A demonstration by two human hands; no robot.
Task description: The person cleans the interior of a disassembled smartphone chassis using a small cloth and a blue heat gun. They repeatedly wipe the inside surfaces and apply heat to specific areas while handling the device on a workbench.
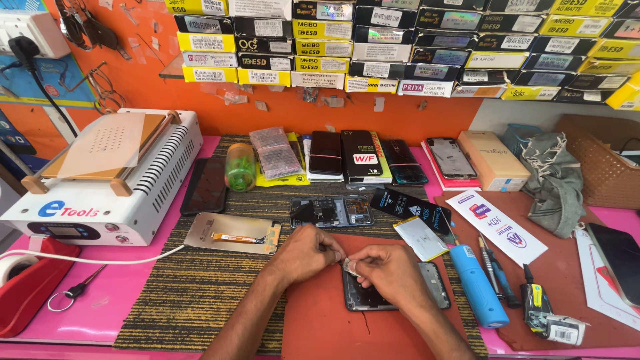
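Both hands meet over the top left corner of the opened black phone frame [397, 293], which lies flat on the orange rubber mat [320, 320] of the desk, long axis left to right. The left hand [305, 253] and right hand [390, 270] are pinched closed on a small silver piece [349, 267] between their fingertips. The frame lies just under and right of them, nearer the right hand.
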